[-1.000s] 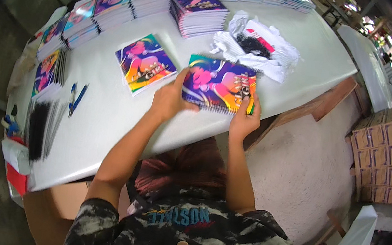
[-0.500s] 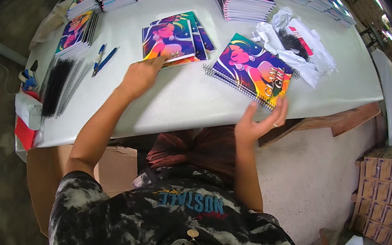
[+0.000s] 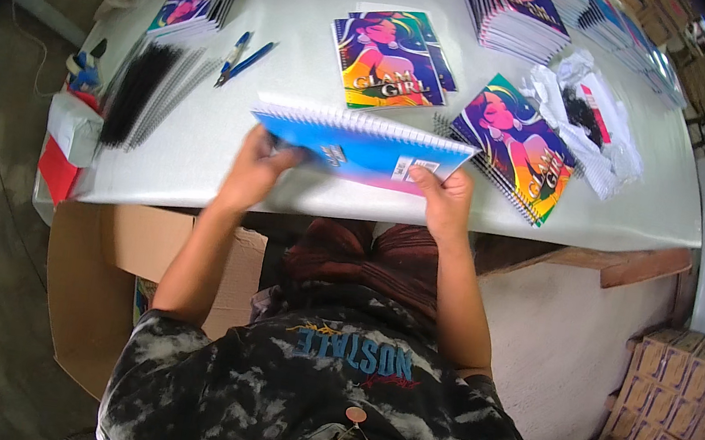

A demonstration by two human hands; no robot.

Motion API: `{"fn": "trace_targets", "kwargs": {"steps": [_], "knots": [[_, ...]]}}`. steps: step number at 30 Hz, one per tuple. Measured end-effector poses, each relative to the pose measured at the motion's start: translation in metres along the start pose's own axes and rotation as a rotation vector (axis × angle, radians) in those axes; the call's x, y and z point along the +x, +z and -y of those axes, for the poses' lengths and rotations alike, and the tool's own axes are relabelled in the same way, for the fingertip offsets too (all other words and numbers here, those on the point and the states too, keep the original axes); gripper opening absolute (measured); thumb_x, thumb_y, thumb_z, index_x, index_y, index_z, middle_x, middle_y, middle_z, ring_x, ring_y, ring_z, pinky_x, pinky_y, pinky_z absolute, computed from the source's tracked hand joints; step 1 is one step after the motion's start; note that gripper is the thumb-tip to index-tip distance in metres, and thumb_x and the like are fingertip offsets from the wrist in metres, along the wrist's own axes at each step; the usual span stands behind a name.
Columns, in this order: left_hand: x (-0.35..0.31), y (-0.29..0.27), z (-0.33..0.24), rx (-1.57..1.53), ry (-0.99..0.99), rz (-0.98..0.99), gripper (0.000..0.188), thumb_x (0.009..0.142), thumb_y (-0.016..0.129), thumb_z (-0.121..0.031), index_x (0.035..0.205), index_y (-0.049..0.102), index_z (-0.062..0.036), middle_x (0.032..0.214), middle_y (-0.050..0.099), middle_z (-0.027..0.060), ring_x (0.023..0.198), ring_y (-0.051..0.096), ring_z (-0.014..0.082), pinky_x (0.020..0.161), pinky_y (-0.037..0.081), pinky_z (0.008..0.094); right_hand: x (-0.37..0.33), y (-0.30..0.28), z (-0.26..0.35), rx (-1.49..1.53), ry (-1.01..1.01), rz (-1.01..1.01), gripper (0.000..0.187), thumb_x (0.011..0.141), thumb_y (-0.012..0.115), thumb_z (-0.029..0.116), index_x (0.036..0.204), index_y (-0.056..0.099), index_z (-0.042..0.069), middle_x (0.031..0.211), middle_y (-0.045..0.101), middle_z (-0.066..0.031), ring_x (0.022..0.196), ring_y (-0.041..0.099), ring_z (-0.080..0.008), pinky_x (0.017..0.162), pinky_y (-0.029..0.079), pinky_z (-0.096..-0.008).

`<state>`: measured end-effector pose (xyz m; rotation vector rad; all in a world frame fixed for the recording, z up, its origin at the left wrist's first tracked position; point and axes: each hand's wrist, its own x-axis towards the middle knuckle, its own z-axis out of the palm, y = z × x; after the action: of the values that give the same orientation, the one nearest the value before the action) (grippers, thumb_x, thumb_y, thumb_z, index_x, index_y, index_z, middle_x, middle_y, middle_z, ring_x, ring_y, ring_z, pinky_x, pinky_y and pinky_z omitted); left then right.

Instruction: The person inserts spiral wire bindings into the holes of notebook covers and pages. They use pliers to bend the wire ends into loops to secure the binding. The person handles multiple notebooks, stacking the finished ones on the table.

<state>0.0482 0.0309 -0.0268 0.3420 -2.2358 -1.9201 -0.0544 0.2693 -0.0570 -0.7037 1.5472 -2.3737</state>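
Between my hands a notebook (image 3: 361,152) is held up over the near part of the table, its blue back side towards me and a row of small holes along its white upper edge. My left hand (image 3: 253,173) grips its left end, blurred a little. Closed on the right end is my right hand (image 3: 447,204), thumb on the blue cover. Just beyond lies a small pile of loose notebooks (image 3: 396,58) with purple illustrated covers. Right of it rest notebooks with spiral coils (image 3: 518,144) along their near edge.
Black spiral coils (image 3: 144,95) lie at the left, beside blue pens (image 3: 244,62). Crumpled white paper (image 3: 614,161) with dark pieces sits at the right. Stacked notebooks (image 3: 522,15) line the far edge. A cardboard box (image 3: 145,237) stands below the table's left front.
My left hand has left the loose pile, and my right hand the spiral notebooks. Both now hold a notebook, blue side showing. The view has shifted.
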Motion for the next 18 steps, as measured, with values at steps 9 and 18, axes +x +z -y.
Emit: {"fn": "trace_targets", "kwargs": {"steps": [9, 18], "knots": [[0.004, 0.012, 0.035, 0.337, 0.196, -0.142, 0.028, 0.073, 0.053, 0.004, 0.1, 0.054, -0.0026, 0.093, 0.061, 0.0103, 0.087, 0.057, 0.0252, 0.079, 0.044, 0.0372, 0.024, 0.009, 0.037, -0.185, -0.063, 0.201, 0.03, 0.079, 0.066, 0.001, 0.107, 0.06, -0.003, 0.106, 0.063, -0.0105, 0.092, 0.057, -0.0095, 0.079, 0.046, -0.0235], [-0.002, -0.186, 0.066, 1.571, -0.264, -0.804, 0.031, 0.086, 0.051, -0.037, 0.103, 0.057, -0.0111, 0.103, 0.06, 0.0111, 0.097, 0.055, 0.0296, 0.084, 0.039, 0.048, 0.027, 0.007, 0.036, -0.315, -0.083, 0.196, 0.027, 0.081, 0.062, -0.002, 0.108, 0.062, -0.002, 0.099, 0.066, -0.0072, 0.084, 0.057, -0.0065, 0.076, 0.046, -0.0201]]}}
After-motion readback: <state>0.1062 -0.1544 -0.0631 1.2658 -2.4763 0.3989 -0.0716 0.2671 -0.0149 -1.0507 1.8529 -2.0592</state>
